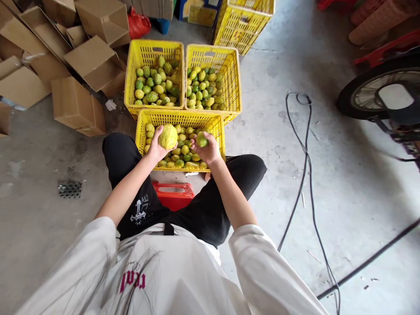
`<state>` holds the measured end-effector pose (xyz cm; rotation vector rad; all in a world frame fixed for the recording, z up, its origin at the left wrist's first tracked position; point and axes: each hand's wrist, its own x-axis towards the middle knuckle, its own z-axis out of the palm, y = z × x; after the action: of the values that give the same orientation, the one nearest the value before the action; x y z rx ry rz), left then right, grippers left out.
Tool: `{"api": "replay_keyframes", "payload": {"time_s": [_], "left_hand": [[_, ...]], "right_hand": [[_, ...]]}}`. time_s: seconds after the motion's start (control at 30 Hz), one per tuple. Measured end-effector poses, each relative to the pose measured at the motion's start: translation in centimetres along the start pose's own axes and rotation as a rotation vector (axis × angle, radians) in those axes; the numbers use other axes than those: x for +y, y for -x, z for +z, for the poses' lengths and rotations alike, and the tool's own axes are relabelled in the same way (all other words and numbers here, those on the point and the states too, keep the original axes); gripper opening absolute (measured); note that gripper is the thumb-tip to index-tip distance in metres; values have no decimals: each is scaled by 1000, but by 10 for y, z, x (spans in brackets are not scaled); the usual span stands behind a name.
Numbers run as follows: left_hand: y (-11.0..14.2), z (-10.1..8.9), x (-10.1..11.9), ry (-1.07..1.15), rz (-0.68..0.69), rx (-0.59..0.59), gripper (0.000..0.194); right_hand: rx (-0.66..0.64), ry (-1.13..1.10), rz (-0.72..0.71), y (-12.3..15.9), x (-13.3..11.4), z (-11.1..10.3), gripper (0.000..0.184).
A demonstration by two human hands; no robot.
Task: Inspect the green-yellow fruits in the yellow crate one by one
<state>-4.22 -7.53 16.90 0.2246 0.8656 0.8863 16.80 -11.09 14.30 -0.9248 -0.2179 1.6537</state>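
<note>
My left hand [157, 147] is wrapped round a large, bumpy yellow lemon [168, 136]. In my right hand [210, 150] lies a smaller green lemon [201, 139], with the fingers curled about it. Both hands are held over the near yellow crate [180, 114], which contains many yellow and green lemons [185, 150]. Behind it stand two more yellow crates. The back left crate [129, 74] has larger, greener fruit [157, 78]; the back right crate [234, 83] has smaller yellow-green fruit [201, 85].
Open cardboard boxes [95, 63] are piled at the left. Another yellow crate [241, 26] stands at the back. A black cable [306, 153] loops over the concrete floor on the right, near a wheel [377, 87]. A red stool [173, 199] is between my legs.
</note>
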Motion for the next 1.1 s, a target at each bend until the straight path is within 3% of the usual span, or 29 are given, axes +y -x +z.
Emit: {"api": "replay_keyframes", "payload": {"time_s": [0.23, 0.57, 0.8, 0.9, 1.1], "left_hand": [[9, 10, 1, 7, 51, 39, 28], [9, 8, 13, 145, 206, 21, 42], [11, 11, 17, 87, 162, 98, 37], [13, 10, 16, 53, 140, 71, 33], [12, 8, 15, 23, 70, -20, 32]], "right_hand": [[12, 42, 33, -1, 5, 4, 25], [-58, -83, -112, -1, -2, 3, 35], [-24, -82, -134, 3, -1, 5, 32], [24, -61, -106, 2, 4, 3, 34], [-2, -40, -113, 0, 7, 3, 33]]}}
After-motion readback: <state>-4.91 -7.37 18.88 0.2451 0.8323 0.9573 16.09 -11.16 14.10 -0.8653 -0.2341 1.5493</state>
